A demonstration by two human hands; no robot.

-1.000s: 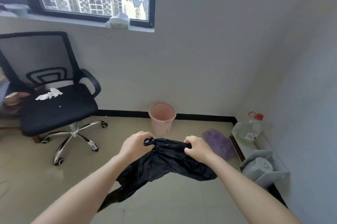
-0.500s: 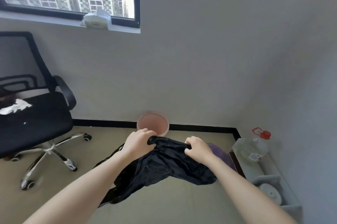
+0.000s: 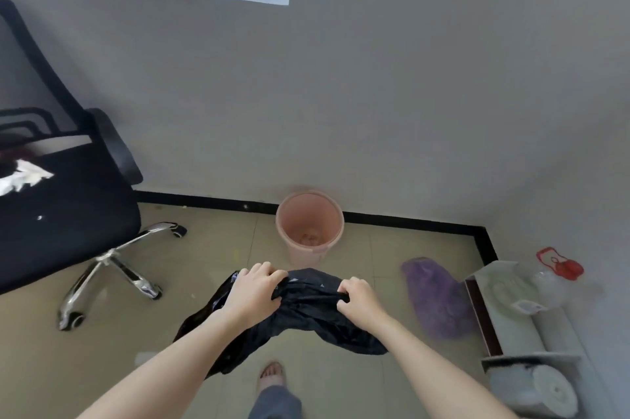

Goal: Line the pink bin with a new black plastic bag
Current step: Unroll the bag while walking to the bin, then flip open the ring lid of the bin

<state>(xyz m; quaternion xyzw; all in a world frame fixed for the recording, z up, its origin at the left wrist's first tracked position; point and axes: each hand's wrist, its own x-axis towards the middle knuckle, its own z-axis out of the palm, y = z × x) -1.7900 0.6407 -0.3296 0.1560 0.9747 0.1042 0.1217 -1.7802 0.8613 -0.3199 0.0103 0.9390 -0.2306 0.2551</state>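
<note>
The pink bin [image 3: 289,215] stands upright on the tiled floor against the wall, with no liner in it and something small at its bottom. A crumpled black plastic bag [image 3: 306,309] hangs in the air in front of the bin, just short of it. My left hand [image 3: 254,289] grips the bag's top edge on the left, my right hand [image 3: 358,297] grips it on the right. The rest of the bag droops down below both forearms.
A black office chair [image 3: 64,214] with chrome legs and white paper on its seat stands at the left. A purple bag [image 3: 436,296] lies right of the bin. A low white shelf [image 3: 518,326] with a clear bottle [image 3: 549,279] fills the right corner. My foot [image 3: 271,376] is below the bag.
I have stepped closer to the bin and the view has tilted down. The bin now looks larger and its inside shows. Both hands keep their hold on the bag.
</note>
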